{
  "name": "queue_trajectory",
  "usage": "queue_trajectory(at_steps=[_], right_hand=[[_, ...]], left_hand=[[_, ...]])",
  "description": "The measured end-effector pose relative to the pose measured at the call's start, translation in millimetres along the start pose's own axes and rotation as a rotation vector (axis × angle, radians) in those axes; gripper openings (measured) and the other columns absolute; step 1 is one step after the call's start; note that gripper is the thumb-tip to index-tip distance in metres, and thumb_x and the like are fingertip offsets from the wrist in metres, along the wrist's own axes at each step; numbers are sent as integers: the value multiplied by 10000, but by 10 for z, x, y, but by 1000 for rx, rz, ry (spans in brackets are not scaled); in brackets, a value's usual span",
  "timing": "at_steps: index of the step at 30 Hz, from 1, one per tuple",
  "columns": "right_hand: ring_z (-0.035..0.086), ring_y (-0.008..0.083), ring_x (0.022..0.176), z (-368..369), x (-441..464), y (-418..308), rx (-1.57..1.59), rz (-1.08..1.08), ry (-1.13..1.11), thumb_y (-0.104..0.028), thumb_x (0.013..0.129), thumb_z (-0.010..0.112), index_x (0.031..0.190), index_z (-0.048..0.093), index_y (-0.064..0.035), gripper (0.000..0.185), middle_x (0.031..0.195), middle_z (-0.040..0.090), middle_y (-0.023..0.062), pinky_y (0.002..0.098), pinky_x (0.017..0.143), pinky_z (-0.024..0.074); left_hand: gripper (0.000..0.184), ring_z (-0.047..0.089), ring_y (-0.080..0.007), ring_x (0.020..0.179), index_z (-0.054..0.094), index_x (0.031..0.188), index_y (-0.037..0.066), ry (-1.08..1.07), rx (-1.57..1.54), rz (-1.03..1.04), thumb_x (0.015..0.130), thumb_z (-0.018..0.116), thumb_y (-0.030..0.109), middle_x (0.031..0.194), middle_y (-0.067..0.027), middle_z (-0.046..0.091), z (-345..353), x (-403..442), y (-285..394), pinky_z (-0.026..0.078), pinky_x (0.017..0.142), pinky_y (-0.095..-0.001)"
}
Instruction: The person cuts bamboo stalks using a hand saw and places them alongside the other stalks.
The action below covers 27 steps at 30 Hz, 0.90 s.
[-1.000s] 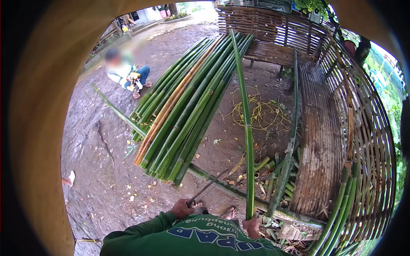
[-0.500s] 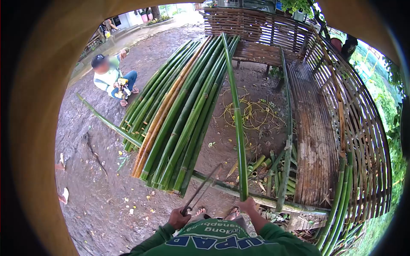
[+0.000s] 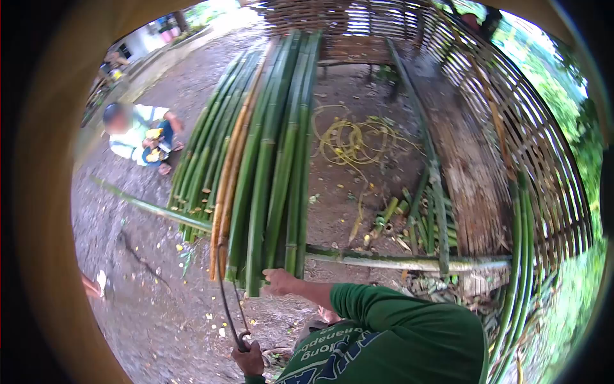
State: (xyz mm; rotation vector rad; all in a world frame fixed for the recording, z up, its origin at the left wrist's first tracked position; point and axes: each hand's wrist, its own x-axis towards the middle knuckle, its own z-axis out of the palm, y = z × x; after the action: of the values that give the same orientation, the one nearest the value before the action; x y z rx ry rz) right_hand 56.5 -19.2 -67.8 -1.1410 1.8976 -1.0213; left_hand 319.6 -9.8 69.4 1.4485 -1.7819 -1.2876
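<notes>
While the left fingers (image 3: 248, 358) wrap a saw (image 3: 224, 297) handle, the right fingers (image 3: 272, 276) touch a green pole (image 3: 258, 224), their spread unclear.

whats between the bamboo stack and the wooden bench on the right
In the head view: muddy ground, tangled yellow cord, cut bamboo pieces, a slanting pole and a crosswise pole at the near end.

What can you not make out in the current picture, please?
In the head view:
Teeth of the saw in the left hand: too small, blurred.
Right hand at the green poles: underside hidden by the hand itself.
Shirt lettering: cut off by bottom edge.
Yellow item by crouching person: too small, blurred.
Bystander's leg: cut off by dark rim.
</notes>
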Motion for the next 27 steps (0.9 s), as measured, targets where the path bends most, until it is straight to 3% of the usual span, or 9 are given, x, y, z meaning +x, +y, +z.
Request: queue_trajectory(at_steps=[3,8,12,18,20,21,23,25,27], right_hand=[[601,358,912,-329,-217,362,-240,-266,-5,-296,741,593,963,607,-13,360,928,647,173,424,786,496],[605,328,785,-649,-1489,2307,-542,208,-34,-222,702,560,850,621,-58,230,839,620,167,466,672,486],[612,336,739,-1070,-3371,2980,-475,702,426,-325,697,636,905,591,-61,339,818,631,170,417,646,496],[594,337,1035,-1107,-4642,2180,-279,1427,338,-312,707,626,986,648,27,439,1064,608,259,381,874,483],[597,326,1035,-744,-4738,2187,-181,1496,395,-349,709,643,1003,658,-8,450,1047,623,240,386,866,486],[594,318,1037,-642,-4705,2420,-139,1465,-107,-393,710,660,1033,652,-20,494,1051,627,226,382,872,480],[590,165,514,245,-4898,3545,-380,1311,95,-354,708,718,723,690,-100,256,601,632,71,293,496,472],[612,210,644,28,-4668,3040,-31,728,85,-370,712,693,782,682,-99,281,733,656,75,359,604,481],[627,241,679,-268,-4041,2512,-142,983,36,-449,696,681,802,678,-99,366,754,660,91,361,645,491]], left_hand=[[143,413,-101,457,449,683,62,-48,101,36,696,583,16,554,12,403,30,106,-8,365,420,-289],[89,494,-303,516,478,707,7,-79,566,333,719,553,54,567,-141,476,272,296,-119,370,501,-421],[106,509,-398,579,458,692,10,-65,615,406,744,528,69,591,-197,499,423,493,-154,374,552,-475],[96,515,-383,612,495,720,3,-140,609,305,735,544,83,649,-201,526,347,910,-247,379,568,-484],[106,493,-340,566,475,695,12,-122,577,357,726,550,79,599,-174,497,345,1014,-316,363,541,-469],[95,508,-360,592,492,713,7,-116,599,354,726,549,83,622,-187,514,344,1074,-338,378,561,-473],[96,537,-401,643,527,750,-2,-105,641,345,724,546,89,669,-212,548,335,1139,-378,408,601,-480],[95,542,-395,652,533,753,-2,-65,619,331,720,548,85,686,-210,559,360,1128,-313,413,606,-477],[94,541,-368,631,538,751,-3,-32,580,337,717,554,84,674,-192,560,375,1116,-263,416,593,-463]])
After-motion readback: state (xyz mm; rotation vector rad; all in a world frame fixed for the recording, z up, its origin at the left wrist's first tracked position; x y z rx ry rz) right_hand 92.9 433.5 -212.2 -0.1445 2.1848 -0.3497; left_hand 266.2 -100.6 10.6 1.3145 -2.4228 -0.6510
